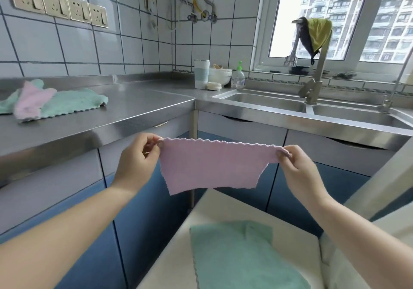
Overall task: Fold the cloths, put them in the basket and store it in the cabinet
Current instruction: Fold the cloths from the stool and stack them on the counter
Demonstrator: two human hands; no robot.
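Two hands (134, 161) (297, 165) pinching fluffy pink cloth (212, 165), scalloped edges

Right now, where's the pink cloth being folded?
In the head view, centre frame: pink cloth hangs stretched between the left hand and right hand, above a green cloth.

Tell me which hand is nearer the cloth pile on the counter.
Left. The left hand is below and right of the cloth pile; the right hand is farther right, toward the sink.
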